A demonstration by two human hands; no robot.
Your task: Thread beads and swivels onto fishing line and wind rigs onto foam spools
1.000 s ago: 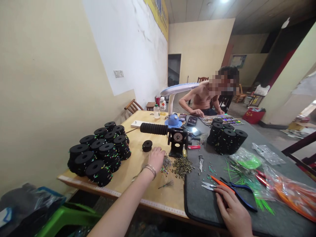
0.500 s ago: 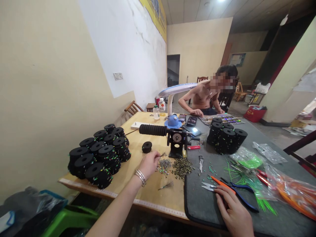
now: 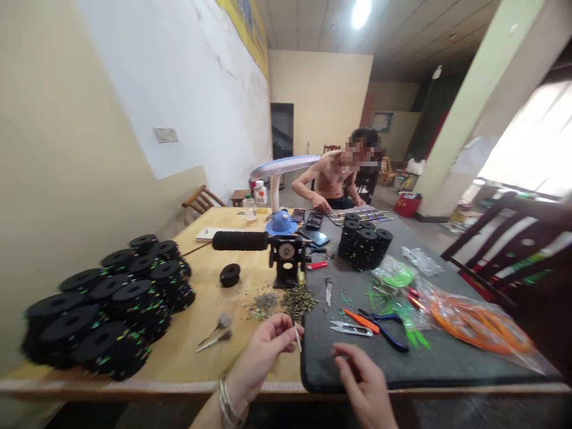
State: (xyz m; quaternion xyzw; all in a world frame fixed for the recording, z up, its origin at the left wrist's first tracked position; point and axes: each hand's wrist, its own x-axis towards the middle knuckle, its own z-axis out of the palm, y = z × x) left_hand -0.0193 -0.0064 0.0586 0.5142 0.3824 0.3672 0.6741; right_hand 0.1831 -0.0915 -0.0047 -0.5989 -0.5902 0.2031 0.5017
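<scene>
My left hand hovers over the table's front part, thumb and fingers pinched on a thin pale stick. What the stick is, I cannot make out. My right hand is beside it above the dark mat's front edge, holding nothing, thumb and fingers apart. Just beyond the right hand lie silver thread snips, an orange tool and blue-handled pliers. Small brass-and-black beads are heaped beyond my left hand, next to tiny grey pieces. Two thin-stemmed bundles of fine fibres lie to the left.
Black foam spools crowd the left side; more stand at back right. A black clamp device with a foam grip stands mid-table before a blue-based lamp. Bagged orange strands lie right. Another person sits opposite.
The view has turned right. My left hand has come back from the small pieces toward me and my right hand. My right hand has left the snips, which now lie on the mat.
</scene>
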